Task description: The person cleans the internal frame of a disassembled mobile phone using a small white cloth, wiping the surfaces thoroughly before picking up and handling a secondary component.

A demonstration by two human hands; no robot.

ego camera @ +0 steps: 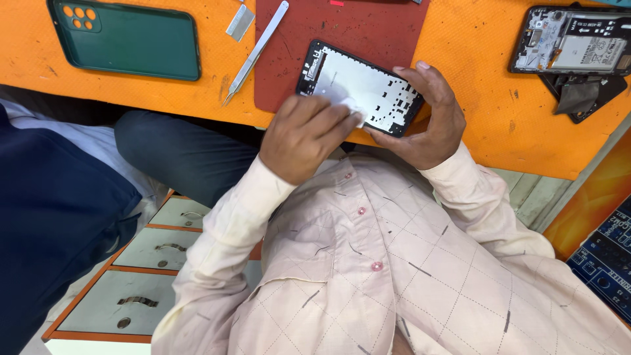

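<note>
Both our hands work the phone frame at the counter edge: our right hand clamps its 3 o'clock end, our left hand pinches a white cloth onto its pale inner face. Wiping looks under way. Tweezers lie at 10 o'clock.

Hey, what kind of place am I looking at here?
Probably a phone repair bench: an opened phone with its insides showing, metal tweezers on an orange worktop, and a bare phone frame being wiped.
</note>
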